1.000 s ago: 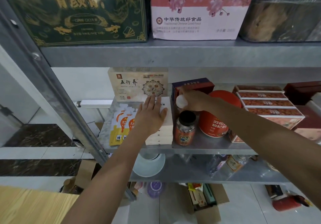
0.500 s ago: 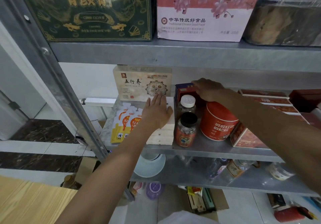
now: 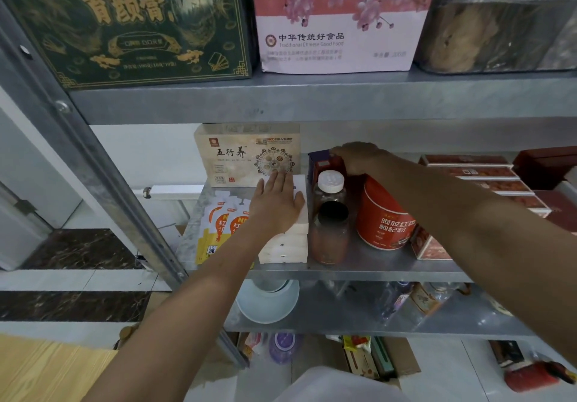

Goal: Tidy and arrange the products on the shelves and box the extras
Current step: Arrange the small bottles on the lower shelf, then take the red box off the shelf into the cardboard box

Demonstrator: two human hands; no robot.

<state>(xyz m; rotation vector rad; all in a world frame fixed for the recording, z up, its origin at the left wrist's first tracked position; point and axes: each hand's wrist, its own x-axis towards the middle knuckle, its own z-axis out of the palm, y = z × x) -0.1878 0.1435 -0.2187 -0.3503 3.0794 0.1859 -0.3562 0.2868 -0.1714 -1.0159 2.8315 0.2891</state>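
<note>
On the middle shelf (image 3: 390,266), my left hand (image 3: 276,203) lies flat, fingers apart, on a stack of white boxes (image 3: 285,245). My right hand (image 3: 359,156) reaches to the back and rests on top of a dark blue and red box (image 3: 321,162), fingers curled over its top edge. In front of that box stand a white-capped bottle (image 3: 331,186) and a black-capped jar (image 3: 329,233). A red round tin (image 3: 382,217) sits just right of them, under my right forearm. Orange and white pouches (image 3: 221,226) lie left of the white boxes.
A beige gift box (image 3: 246,155) stands at the back left. Red flat boxes (image 3: 474,173) fill the right side. Large boxes line the top shelf (image 3: 281,98). The lower shelf holds a white bowl (image 3: 268,301) and bottles; a cardboard box (image 3: 384,361) sits on the floor.
My right hand let go of the white-capped bottle, which now stands behind the black-capped jar, and moved back onto the blue and red box. My left hand stayed on the white boxes.
</note>
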